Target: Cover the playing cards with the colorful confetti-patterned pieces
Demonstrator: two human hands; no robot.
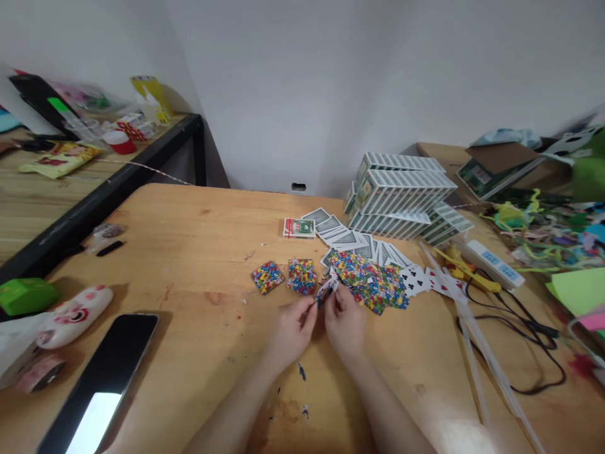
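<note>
A small bent card [327, 287] is pinched between my left hand [293, 328] and my right hand [345, 320], just above the wooden table. Both hands have their fingers closed on it. Right beside my right hand lies a spread of colourful patterned pieces [368, 277]. Two smaller colourful stacks lie to the left, one tilted [268, 277] and one nearer my left hand [302, 275]. Behind them, grey-backed playing cards [347, 239] are fanned out. A boxed card deck [299, 228] lies at the fan's left end. Face-up cards [416, 280] show clubs and hearts.
Stacked striped boxes [401, 192] stand at the back right. A power strip [494, 263], black cable [524, 328] and clear strips [491, 353] are on the right. A phone [101, 384] and a white case [75, 315] lie at the left. Dark scraps [302, 372] are near my forearms.
</note>
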